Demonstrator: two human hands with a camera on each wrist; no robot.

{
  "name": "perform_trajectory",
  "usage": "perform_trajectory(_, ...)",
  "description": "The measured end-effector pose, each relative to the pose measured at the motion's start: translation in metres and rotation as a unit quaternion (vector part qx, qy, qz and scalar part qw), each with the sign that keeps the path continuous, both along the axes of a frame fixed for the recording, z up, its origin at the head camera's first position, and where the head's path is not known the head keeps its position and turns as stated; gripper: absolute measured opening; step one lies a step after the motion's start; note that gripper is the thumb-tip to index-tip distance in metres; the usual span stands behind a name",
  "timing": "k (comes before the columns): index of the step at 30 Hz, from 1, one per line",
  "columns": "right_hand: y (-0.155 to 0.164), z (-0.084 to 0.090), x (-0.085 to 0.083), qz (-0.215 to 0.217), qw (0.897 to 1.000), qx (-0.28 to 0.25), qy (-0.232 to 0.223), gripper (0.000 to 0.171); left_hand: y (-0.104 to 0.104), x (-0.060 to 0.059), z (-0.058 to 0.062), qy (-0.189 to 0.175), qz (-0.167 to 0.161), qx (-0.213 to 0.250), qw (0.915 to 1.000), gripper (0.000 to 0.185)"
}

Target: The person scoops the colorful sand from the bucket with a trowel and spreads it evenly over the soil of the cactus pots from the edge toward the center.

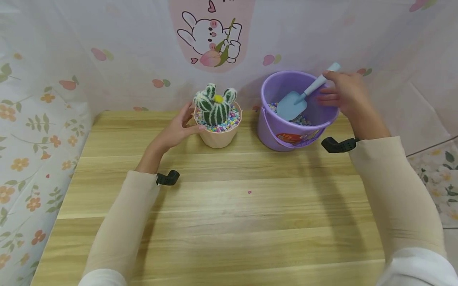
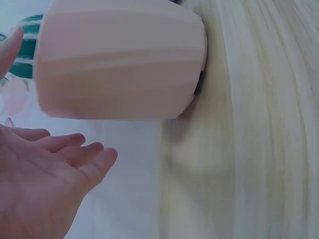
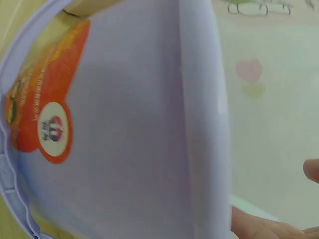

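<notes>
A knitted green cactus [image 1: 214, 105] stands in a pink pot [image 1: 218, 137] topped with coloured pebbles. My left hand [image 1: 186, 119] lies open at the pot's left side, thumb by its rim. In the left wrist view the left hand [image 2: 50, 169] is relaxed and just apart from the pot [image 2: 119, 64]. A purple bucket [image 1: 282, 135] holds pebbles and a light blue shovel [image 1: 291, 105], whose handle leans on the far right rim. My right hand [image 1: 330, 89] hovers open beside that handle, fingers straight. The right wrist view shows the bucket wall [image 3: 124, 124] and my fingertips [image 3: 259, 226].
Both containers stand at the back of a wooden table [image 1: 229, 222]. One stray pink pebble [image 1: 249, 192] lies mid-table. A printed cloth backdrop [image 1: 211, 35] hangs close behind and drapes down the left side.
</notes>
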State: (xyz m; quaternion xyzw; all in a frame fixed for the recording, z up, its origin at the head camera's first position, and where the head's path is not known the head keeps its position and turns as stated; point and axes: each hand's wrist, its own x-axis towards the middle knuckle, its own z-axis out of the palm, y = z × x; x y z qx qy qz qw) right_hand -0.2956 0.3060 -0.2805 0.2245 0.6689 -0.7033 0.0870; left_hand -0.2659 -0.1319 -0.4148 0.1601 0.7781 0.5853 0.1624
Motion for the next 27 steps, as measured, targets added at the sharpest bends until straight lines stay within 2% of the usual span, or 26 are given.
perform_trajectory(3, -0.002, 0.004, 0.01, 0.011, 0.999, 0.033, 0.032, 0.088, -0.006, 0.009, 0.008, 0.026, 0.011, -0.051, 0.9983, 0.098)
perform_trajectory(9, -0.019, 0.001, 0.032, 0.041, 0.99, 0.092, 0.1, 0.088, -0.013, 0.032, 0.026, 0.087, 0.019, -0.128, 0.9877, 0.098)
perform_trajectory(12, -0.03, -0.006, 0.042, 0.062, 0.986, 0.105, 0.116, 0.085, -0.015, 0.043, 0.032, 0.109, 0.016, -0.151, 0.9824, 0.098)
perform_trajectory(15, -0.038, -0.013, 0.05, 0.086, 0.984, 0.093, 0.126, 0.083, -0.018, 0.051, 0.036, 0.126, 0.016, -0.167, 0.9777, 0.098)
perform_trajectory(18, -0.042, -0.019, 0.059, 0.119, 0.972, 0.135, 0.149, 0.077, -0.019, 0.059, 0.037, 0.152, 0.013, -0.191, 0.9698, 0.099)
perform_trajectory(20, -0.044, -0.021, 0.065, 0.149, 0.955, 0.19, 0.171, 0.072, -0.019, 0.063, 0.038, 0.18, 0.006, -0.213, 0.9603, 0.1)
perform_trajectory(22, -0.046, -0.024, 0.072, 0.176, 0.929, 0.258, 0.2, 0.066, -0.018, 0.067, 0.038, 0.215, -0.001, -0.24, 0.9465, 0.1)
perform_trajectory(24, -0.049, -0.028, 0.079, 0.199, 0.902, 0.303, 0.236, 0.059, -0.018, 0.072, 0.038, 0.253, -0.005, -0.267, 0.9297, 0.1)
perform_trajectory(25, -0.049, -0.031, 0.082, 0.209, 0.886, 0.321, 0.261, 0.057, -0.017, 0.074, 0.038, 0.272, -0.005, -0.28, 0.9205, 0.1)
perform_trajectory(27, -0.051, -0.038, 0.089, 0.227, 0.843, 0.367, 0.321, 0.055, -0.018, 0.08, 0.037, 0.318, -0.003, -0.303, 0.8981, 0.097)
